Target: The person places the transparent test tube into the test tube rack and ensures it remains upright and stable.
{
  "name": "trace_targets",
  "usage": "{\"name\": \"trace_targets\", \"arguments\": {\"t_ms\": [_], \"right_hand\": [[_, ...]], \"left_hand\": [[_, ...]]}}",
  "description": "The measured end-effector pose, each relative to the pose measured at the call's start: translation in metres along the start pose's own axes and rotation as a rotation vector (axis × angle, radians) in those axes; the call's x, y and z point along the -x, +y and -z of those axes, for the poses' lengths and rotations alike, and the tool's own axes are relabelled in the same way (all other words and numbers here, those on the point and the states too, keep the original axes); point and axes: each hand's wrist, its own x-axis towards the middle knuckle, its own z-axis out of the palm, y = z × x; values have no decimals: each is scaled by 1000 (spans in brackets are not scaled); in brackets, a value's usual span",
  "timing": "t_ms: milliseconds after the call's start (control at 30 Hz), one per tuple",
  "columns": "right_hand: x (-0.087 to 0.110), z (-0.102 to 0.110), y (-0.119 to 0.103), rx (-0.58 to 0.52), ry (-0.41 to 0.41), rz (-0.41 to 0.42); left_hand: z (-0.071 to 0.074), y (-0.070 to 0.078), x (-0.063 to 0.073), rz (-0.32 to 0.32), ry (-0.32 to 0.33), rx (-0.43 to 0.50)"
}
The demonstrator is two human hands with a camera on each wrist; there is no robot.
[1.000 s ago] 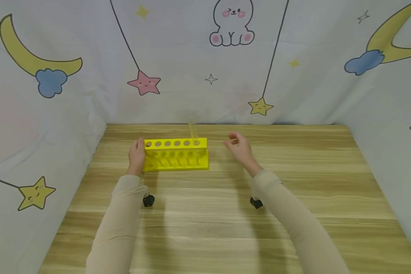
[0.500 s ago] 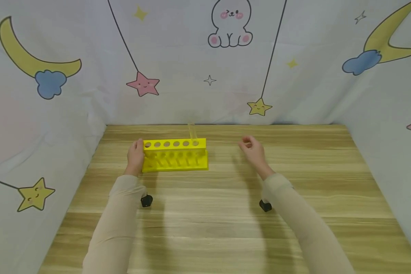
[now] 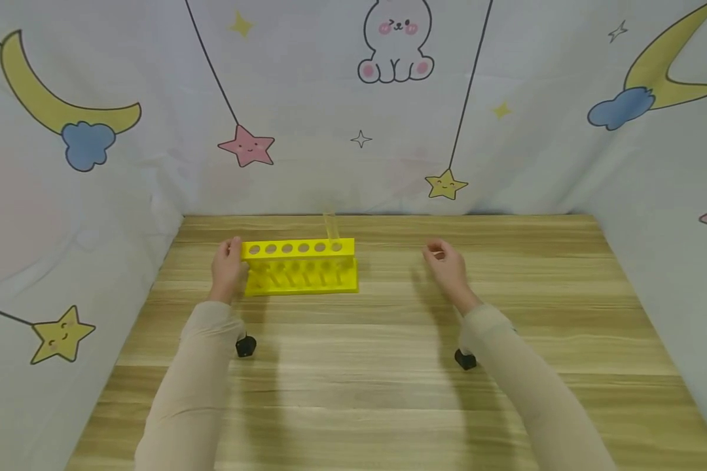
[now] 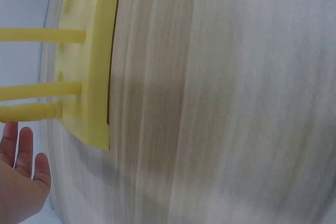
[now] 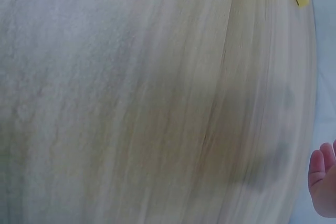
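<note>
A yellow test tube rack (image 3: pixel 299 257) stands on the table, a row of round holes along its top bar. One clear test tube (image 3: pixel 332 226) rises from the hole at its right end. Beside the rack's left end is my left hand (image 3: pixel 226 267); in the left wrist view its relaxed fingers (image 4: pixel 24 150) are close to the end post, not wrapped round it. My right hand (image 3: pixel 449 268) hovers well to the right of the rack, fingers loosely curled and nothing in them. The right wrist view catches that hand (image 5: pixel 324 184) at its edge.
Wood-grain table (image 3: pixel 353 379) spreads in front of and right of the rack. White printed cloth (image 3: pixel 306 98) hangs behind and at both sides. A small black device (image 3: pixel 245 346) sits under the left wrist, another (image 3: pixel 465 359) under the right.
My right hand has moved right, away from the rack and tube. My left hand has eased slightly left off the rack's end. The rack and tube stay in place.
</note>
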Motion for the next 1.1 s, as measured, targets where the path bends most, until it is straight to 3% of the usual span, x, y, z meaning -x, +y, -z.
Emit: {"name": "trace_targets", "arguments": {"t_ms": [233, 467, 833, 1100], "right_hand": [[1, 12, 8, 12, 40, -37], [2, 20, 14, 32, 56, -13], [10, 24, 17, 101, -8, 39], [13, 30, 23, 195, -33, 73]], "left_hand": [[3, -9, -6, -39, 102, -37], [5, -14, -7, -76, 152, -52], [9, -24, -3, -72, 160, -151], [14, -39, -2, -131, 134, -321]]}}
